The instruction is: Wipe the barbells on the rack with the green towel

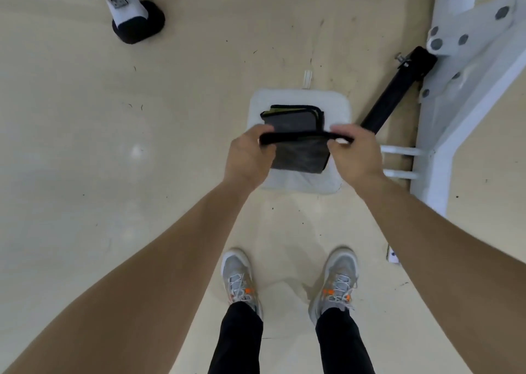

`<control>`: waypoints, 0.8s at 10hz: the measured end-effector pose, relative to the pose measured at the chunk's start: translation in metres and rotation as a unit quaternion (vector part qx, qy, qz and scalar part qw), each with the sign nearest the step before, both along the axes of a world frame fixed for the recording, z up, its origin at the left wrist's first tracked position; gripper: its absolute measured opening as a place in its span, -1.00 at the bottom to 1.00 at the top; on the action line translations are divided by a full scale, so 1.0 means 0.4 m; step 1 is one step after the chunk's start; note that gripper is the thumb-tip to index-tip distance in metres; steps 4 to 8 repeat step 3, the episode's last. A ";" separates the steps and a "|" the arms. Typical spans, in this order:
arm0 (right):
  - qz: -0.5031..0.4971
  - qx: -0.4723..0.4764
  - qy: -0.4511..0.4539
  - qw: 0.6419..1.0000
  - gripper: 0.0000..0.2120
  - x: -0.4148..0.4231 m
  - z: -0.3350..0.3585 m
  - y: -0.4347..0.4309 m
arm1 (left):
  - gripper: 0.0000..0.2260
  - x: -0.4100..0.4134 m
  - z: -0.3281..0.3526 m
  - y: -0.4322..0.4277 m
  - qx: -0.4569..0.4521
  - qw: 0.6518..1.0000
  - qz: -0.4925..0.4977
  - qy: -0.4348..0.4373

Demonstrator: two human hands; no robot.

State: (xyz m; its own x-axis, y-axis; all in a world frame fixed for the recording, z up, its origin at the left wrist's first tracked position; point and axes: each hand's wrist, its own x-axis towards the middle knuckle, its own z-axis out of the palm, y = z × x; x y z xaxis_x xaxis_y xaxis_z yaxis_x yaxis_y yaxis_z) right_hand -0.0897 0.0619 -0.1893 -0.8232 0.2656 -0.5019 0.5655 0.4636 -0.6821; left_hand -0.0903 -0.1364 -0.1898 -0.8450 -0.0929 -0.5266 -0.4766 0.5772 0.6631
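**Both hands on a dark cloth over the pad; green shows only in the stack**

Your left hand (247,157) and right hand (355,154) each pinch one end of the black-bound top hem of a dark grey cloth (301,157). Fingers are curled over the edge and the thumbs are underneath. The cloth hangs slack between them, just above the white pad (259,103) on the floor.

On the pad, at its far side from you, lies a folded stack (293,119) of similar cloths. A yellow-green layer (274,112) peeks out at the stack's far left corner. That is the only green in view. Whether the cloth you hold has a green face cannot be told from here.

No barbells are visible. To the right of the pad stands a white rack frame (455,117), with a black tube (392,95) slanting between the two.

Expect the towel to be light, soft and limp, so it will sag and unfold wherever it is unsupported. Take it by the bound hem or a folded corner. For wiping, it will likely serve best bunched into the palm and wrapped round the bar rather than held by two corners.
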 end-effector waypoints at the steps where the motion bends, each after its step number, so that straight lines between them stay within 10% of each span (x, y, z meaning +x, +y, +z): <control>1: -0.020 0.024 -0.026 0.999 -0.51 -0.066 0.083 -0.014 | -0.49 -0.035 0.076 0.001 -0.034 0.999 -0.006 0.018; 3: 0.077 0.022 -0.106 0.991 -0.56 -0.062 0.295 -0.030 | -0.49 -0.040 0.277 -0.041 -0.098 0.986 -0.074 -0.109; 8: 0.077 0.022 -0.106 0.991 -0.56 -0.062 0.295 -0.030 | -0.49 -0.040 0.277 -0.041 -0.098 0.986 -0.074 -0.109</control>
